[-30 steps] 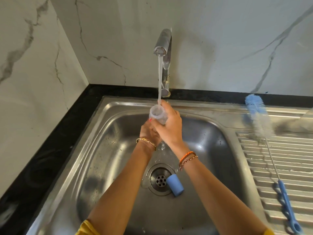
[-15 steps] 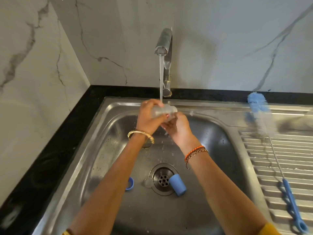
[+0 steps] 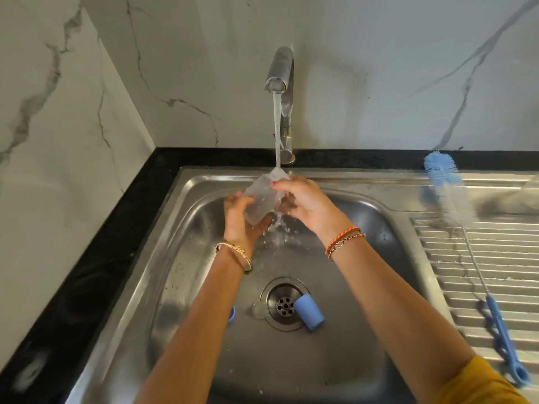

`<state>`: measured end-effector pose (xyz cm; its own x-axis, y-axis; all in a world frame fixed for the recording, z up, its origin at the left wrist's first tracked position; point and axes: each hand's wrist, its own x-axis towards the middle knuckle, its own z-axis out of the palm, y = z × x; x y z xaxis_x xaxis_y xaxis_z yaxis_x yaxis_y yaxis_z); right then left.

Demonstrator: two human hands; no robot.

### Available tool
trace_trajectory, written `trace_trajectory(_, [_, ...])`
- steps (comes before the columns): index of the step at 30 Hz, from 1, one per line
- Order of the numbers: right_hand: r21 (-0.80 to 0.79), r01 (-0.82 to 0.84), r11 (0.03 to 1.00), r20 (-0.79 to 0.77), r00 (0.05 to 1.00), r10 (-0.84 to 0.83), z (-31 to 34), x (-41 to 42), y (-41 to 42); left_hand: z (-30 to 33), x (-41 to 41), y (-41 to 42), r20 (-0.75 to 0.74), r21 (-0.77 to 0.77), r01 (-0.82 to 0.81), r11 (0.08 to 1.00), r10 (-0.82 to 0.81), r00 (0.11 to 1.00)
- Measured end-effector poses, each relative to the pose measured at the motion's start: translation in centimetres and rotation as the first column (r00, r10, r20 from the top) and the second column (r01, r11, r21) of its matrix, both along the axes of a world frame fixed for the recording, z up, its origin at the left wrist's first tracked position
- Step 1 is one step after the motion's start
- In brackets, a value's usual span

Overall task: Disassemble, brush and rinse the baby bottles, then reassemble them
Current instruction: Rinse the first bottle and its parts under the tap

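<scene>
While tap runs, bottle (image 3: pixel 261 199) gripped between both hands' fingers (image 3: pixel 280 185)

hands at mid-basin, clutter at the drain and on the drainboard

under and nearer than the left hand (image 3: pixel 243 217) and right hand (image 3: pixel 306 204), a blue cap (image 3: pixel 309 314) lies against the drain (image 3: pixel 285 305) and a blue ring (image 3: pixel 232 313) peeks beside the left forearm; above them stands the faucet (image 3: pixel 281 71); far right of the right hand a bottle brush (image 3: pixel 466 228) lies along the drainboard (image 3: pixel 501 275); bare steel spreads left of the left hand.
</scene>
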<state>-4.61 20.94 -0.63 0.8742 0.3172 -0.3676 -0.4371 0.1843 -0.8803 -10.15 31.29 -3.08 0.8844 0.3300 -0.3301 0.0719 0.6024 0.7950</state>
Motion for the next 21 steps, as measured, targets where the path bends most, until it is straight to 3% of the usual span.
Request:
trace_trajectory(2, [-0.146, -0.016, 0.989, 0.156, 0.987, 0.039, 0.5, -0.1, 0.2, -0.6, 0.0, -0.2, 0.012, -0.325, 0.027, 0.945, -0.024, 1.0])
trace_trajectory(4, [-0.302, 0.028, 0.953, 0.295, 0.953, 0.066, 0.6, -0.4, 0.2, -0.9, 0.2, -0.7, 0.0, -0.471, 0.015, 0.882, -0.017, 1.0])
trace_trajectory(10, [-0.413, 0.242, 0.878, 0.593, 0.803, 0.058, 0.7, -1.7, 0.2, -0.5, 1.5, -2.2, -0.097, -0.534, -0.067, 0.843, 0.017, 0.995])
trace_trajectory(12, [-0.396, 0.285, 0.873, 0.62, 0.784, 0.025, 0.2, -1.9, -0.1, -0.6, 1.7, -2.7, -0.105, -0.513, -0.059, 0.856, 0.005, 0.994])
trace_trajectory(15, [-0.326, 0.278, 0.903, 0.551, 0.833, -0.057, 0.0, -1.4, -0.7, -1.0, 1.7, -3.1, -0.047, -0.504, -0.035, 0.863, 0.012, 0.999])
trace_trajectory(17, [-0.235, 0.251, 0.939, 0.445, 0.887, -0.125, 0.2, -0.8, -0.3, -1.1, 1.5, -3.2, -0.003, -0.444, -0.055, 0.894, 0.06, 0.998])
trace_trajectory(19, [-0.185, 0.221, 0.957, 0.352, 0.925, -0.146, 0.3, -0.8, 0.8, -1.3, 1.2, -2.7, 0.047, -0.257, -0.098, 0.961, 0.114, 0.992])
trace_trajectory(20, [-0.165, 0.225, 0.96, 0.274, 0.946, -0.175, 0.4, -0.8, 1.2, -1.1, 1.0, -2.2, 0.086, -0.044, -0.12, 0.992, 0.123, 0.989])
trace_trajectory(21, [-0.118, 0.226, 0.967, 0.151, 0.967, -0.207, 0.4, -0.5, 1.3, -0.7, 0.9, -1.5, 0.131, 0.262, -0.145, 0.954, 0.113, 0.985])
